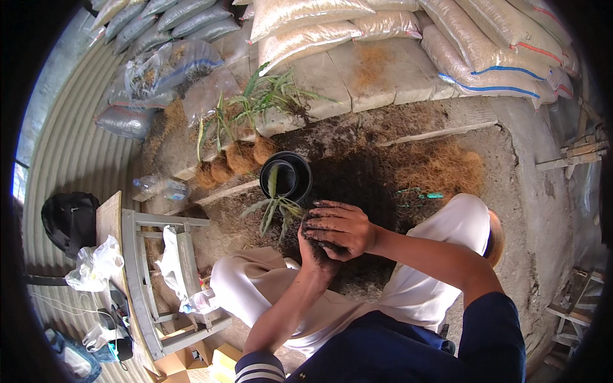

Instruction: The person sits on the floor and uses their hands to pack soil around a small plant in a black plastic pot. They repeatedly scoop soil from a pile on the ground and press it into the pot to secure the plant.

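Observation:
My left hand [316, 253] and my right hand [342, 227] are cupped together around dark soil at the base of a small leafy plant [274, 208]. Its leaves point away from my hands, beside and partly over a black plastic pot [306, 179]. The palms hide the plant's roots. Dark potting soil [359, 184] lies on the ground just beyond my hands and sticks to my fingers. Several plants with fibre-wrapped root balls [240, 157] stand in a row past the pot, and loose green plants [292, 93] lie behind them.
Brown coconut fibre [436, 167] and a green piece [435, 195] lie at the right. Filled sacks [306, 40] are stacked at the back. A plastic bottle [175, 189] lies at the left, near a metal-framed table [129, 249]. My bent knees flank the work area.

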`<move>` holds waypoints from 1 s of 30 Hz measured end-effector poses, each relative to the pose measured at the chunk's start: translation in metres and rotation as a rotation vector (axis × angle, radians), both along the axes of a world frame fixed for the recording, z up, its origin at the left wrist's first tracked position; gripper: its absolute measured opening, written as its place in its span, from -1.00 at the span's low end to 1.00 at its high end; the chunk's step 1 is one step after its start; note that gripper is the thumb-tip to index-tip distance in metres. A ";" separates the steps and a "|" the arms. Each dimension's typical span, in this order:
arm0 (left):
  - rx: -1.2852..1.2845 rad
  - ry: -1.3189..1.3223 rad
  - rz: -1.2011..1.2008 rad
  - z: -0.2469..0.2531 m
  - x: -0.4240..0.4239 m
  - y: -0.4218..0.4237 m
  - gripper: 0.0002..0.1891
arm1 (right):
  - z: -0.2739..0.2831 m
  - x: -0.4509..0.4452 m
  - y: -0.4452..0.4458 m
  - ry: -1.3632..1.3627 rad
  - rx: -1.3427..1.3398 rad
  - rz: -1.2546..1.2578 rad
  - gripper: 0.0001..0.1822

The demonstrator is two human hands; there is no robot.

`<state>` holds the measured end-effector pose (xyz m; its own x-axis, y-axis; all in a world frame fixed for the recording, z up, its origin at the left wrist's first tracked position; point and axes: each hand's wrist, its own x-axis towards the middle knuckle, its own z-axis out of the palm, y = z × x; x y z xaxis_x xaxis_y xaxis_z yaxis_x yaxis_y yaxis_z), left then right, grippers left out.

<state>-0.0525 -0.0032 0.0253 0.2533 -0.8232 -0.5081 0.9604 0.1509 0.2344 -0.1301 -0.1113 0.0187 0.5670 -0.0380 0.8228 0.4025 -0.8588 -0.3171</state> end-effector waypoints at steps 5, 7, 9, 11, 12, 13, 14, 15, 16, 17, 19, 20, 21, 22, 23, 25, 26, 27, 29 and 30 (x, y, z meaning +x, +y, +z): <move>0.001 -0.026 0.056 -0.010 -0.001 -0.002 -0.68 | -0.016 0.005 -0.001 -0.025 0.027 0.009 -0.69; -0.013 -0.042 0.033 -0.013 0.004 0.000 -0.68 | -0.015 0.007 0.000 -0.041 0.030 0.007 -0.69; -0.161 0.000 -0.032 -0.028 0.016 0.004 -0.61 | -0.011 0.008 0.001 -0.035 0.018 0.002 -0.69; -0.089 -0.073 -0.026 -0.021 0.015 0.004 -0.64 | -0.003 0.005 0.001 -0.003 -0.012 -0.014 -0.67; -0.046 -0.111 -0.016 -0.011 0.015 0.004 -0.65 | 0.000 0.006 0.001 0.019 -0.038 -0.027 -0.64; -0.108 -0.045 -0.013 -0.005 0.015 0.003 -0.63 | 0.007 0.005 0.001 0.046 -0.068 -0.040 -0.61; -0.170 0.022 -0.010 0.001 0.017 0.002 -0.61 | 0.015 0.004 0.001 0.073 -0.098 -0.053 -0.57; -0.231 0.083 -0.003 0.006 0.020 0.002 -0.58 | 0.027 0.003 0.001 0.116 -0.085 -0.062 -0.53; -0.374 0.151 -0.057 0.005 0.024 0.003 -0.54 | 0.039 0.002 0.002 0.160 -0.071 -0.073 -0.49; -0.388 0.133 -0.048 0.008 0.025 0.002 -0.54 | 0.044 0.002 0.002 0.203 -0.056 -0.083 -0.45; -0.418 0.100 -0.044 0.019 0.024 0.001 -0.53 | 0.043 0.000 0.002 0.166 -0.036 -0.100 -0.41; -0.540 0.149 -0.044 0.011 0.025 0.003 -0.50 | 0.045 0.000 0.003 0.151 -0.043 -0.122 -0.41; -0.540 0.154 -0.060 0.015 0.023 0.001 -0.49 | 0.046 -0.001 0.004 0.139 -0.053 -0.148 -0.41; -0.540 0.159 -0.076 0.024 0.022 -0.002 -0.49 | 0.045 -0.002 0.005 0.142 -0.075 -0.178 -0.41; -0.539 0.164 -0.092 0.028 0.022 -0.004 -0.48 | 0.043 -0.003 0.005 0.145 -0.096 -0.208 -0.41; -0.622 0.265 -0.100 0.026 0.021 -0.002 -0.47 | 0.039 -0.005 0.007 0.144 -0.118 -0.246 -0.41; -0.663 0.315 -0.104 0.025 0.021 -0.001 -0.47 | 0.036 -0.006 0.007 0.140 -0.120 -0.255 -0.41; -0.622 0.276 -0.104 0.024 0.021 -0.002 -0.47 | 0.033 -0.007 0.008 0.135 -0.121 -0.262 -0.40; -0.540 0.198 -0.105 0.023 0.018 -0.004 -0.48 | 0.029 -0.008 0.010 0.127 -0.117 -0.286 -0.41; -0.488 0.129 -0.107 0.025 0.016 -0.004 -0.49 | 0.027 -0.008 0.010 0.124 -0.115 -0.300 -0.41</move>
<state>-0.0361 -0.0075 0.0498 0.1156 -0.9901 -0.0802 0.9928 0.1127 0.0398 -0.1383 -0.1011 0.0462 0.6407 -0.1290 0.7569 0.0911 -0.9660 -0.2418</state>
